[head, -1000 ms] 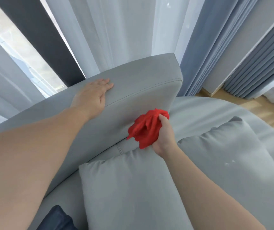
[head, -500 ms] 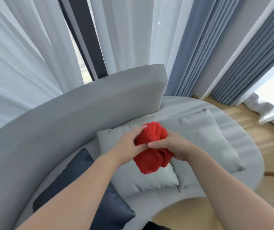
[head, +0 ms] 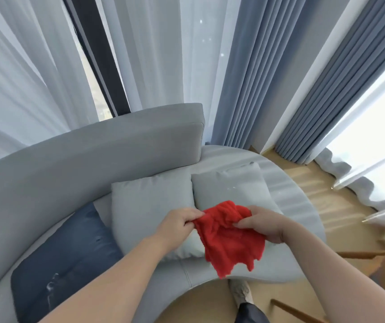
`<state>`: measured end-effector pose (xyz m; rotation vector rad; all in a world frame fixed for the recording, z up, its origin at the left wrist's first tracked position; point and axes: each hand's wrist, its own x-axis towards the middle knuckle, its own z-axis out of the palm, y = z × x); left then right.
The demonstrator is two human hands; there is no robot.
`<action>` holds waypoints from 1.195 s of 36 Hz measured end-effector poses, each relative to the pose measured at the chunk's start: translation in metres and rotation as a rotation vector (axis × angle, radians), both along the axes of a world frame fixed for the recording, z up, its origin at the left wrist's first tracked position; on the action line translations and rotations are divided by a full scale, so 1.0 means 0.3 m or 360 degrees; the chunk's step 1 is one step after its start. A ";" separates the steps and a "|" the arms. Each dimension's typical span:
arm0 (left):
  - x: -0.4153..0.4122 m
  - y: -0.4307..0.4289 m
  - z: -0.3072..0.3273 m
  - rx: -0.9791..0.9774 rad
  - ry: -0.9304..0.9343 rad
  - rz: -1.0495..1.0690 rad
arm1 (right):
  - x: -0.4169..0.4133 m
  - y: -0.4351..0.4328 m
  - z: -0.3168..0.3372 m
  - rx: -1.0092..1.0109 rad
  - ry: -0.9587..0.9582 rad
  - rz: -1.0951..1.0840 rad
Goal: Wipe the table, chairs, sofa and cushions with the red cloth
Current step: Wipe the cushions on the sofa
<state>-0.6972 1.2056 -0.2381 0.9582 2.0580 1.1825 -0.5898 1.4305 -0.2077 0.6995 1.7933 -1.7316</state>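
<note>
Cloth (head: 230,238), red and crumpled, hangs between my hands above two grey cushions (head: 150,206) on the sofa (head: 75,164). My left hand (head: 178,223) pinches its left edge; my right hand (head: 262,226) grips its right side.

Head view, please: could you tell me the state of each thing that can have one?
red cloth: loosely spread, held up by both hands.
left hand: pinches the cloth's edge.
right hand: grips the cloth's other side.
light grey cushions: lying side by side on the sofa.
dark blue cushion: lying on the sofa.
</note>
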 end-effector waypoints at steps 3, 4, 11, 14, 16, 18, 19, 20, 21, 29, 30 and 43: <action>-0.020 0.111 -0.043 -0.0049 0.0057 0.0129 | -0.032 0.153 -0.006 0.0312 0.0068 0.0122; -0.028 0.156 -0.067 -0.0077 0.0071 0.0200 | -0.054 0.212 -0.007 0.0413 0.0105 0.0167; -0.059 0.456 -0.319 -0.0567 0.0108 0.0702 | -0.194 0.522 -0.147 0.0808 0.0233 0.0510; -0.024 0.515 -0.440 -0.0730 0.0023 0.0833 | -0.183 0.541 -0.316 0.1222 0.0312 0.0828; 0.007 0.544 -0.528 -0.0837 0.0003 0.0785 | -0.149 0.539 -0.442 0.1257 0.0231 0.1005; 0.037 0.572 -0.613 -0.0921 -0.0005 0.0721 | -0.100 0.539 -0.564 0.1328 0.0082 0.1251; 0.048 0.583 -0.655 -0.0978 0.0000 0.0712 | -0.078 0.541 -0.620 0.1442 0.0079 0.1353; 0.055 0.593 -0.697 -0.1039 0.0011 0.0712 | -0.062 0.543 -0.668 0.1569 0.0150 0.1386; 0.058 0.602 -0.735 -0.1105 0.0035 0.0701 | -0.054 0.543 -0.705 0.1663 0.0251 0.1369; 0.128 0.645 -0.958 -0.1124 0.0299 0.0737 | -0.130 0.546 -0.934 0.1898 0.0953 0.1093; 0.135 0.649 -0.973 -0.1113 0.0318 0.0743 | -0.166 0.552 -0.952 0.1906 0.0989 0.1073; 0.119 0.640 -1.064 -0.1021 0.0322 0.0868 | -0.708 0.517 -1.015 0.1969 0.0585 0.1098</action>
